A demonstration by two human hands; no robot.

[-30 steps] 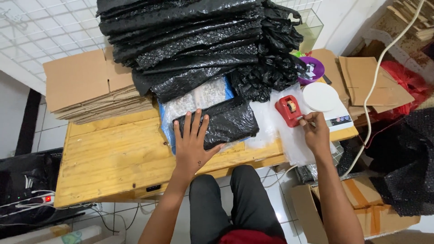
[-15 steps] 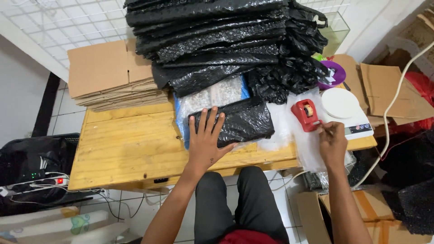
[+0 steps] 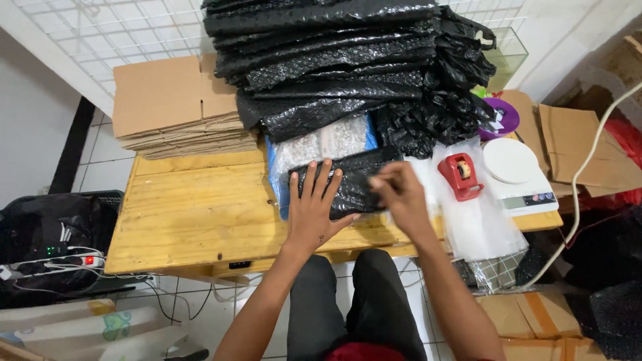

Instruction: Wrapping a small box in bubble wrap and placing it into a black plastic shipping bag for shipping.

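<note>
The left hand [image 3: 315, 207] lies flat, fingers spread, pressing a crinkly black bubble-wrap parcel [image 3: 354, 180] at the near edge of the planked wooden table [image 3: 187, 214]. The right hand [image 3: 400, 194] hovers over the parcel's right end, fingers pinched together; whether they grip anything cannot be told. A red tape dispenser [image 3: 460, 175] sits just right on clear plastic film.

- Parcel [image 3: 348, 184] under the left hand [image 3: 313, 208]: glossy black, bubble-textured.
- Stack of wraps [image 3: 348, 60] beyond the parcel: same black.
- Tape dispenser [image 3: 460, 176] right of the right hand [image 3: 400, 195]: red.
- Scale [image 3: 518, 175]: white.
- Table [image 3: 194, 207]: pale yellow wood, striped boards.
</note>
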